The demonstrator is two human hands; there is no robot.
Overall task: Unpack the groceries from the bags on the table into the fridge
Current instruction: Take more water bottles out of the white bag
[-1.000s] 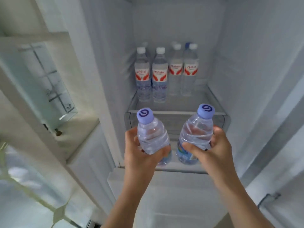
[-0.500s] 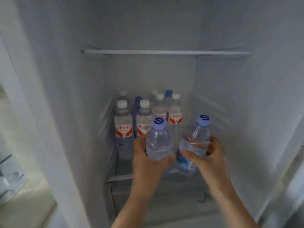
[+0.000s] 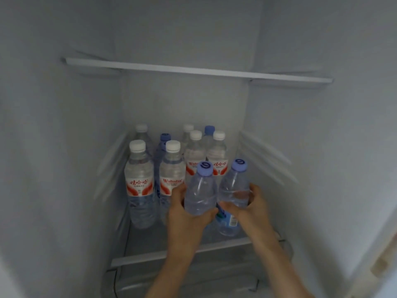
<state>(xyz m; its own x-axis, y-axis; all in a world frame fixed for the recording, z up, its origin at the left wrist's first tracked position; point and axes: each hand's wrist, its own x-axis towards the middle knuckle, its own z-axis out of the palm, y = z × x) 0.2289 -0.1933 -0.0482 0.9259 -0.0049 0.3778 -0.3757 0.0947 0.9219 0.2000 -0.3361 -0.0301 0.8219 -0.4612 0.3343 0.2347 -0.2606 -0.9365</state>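
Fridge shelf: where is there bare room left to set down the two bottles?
Free: the front right of the shelf, between the white-capped bottles and the right wall, plus the front strip. Crowded: the back and left. The upper shelf's top is unseen.

White-capped bottles [image 3: 140, 179]: 6 standing on the lower shelf, red labels showing on 4.
Blue-capped bottles on the shelf [image 3: 165, 138]: 2, both mostly hidden among the white-capped ones; possibly more behind.
Blue-capped bottles in hand [image 3: 200, 190]: 2, 1 per hand.
Hands [image 3: 187, 216]: 2.
Shelves [image 3: 193, 70]: 2, upper and lower.
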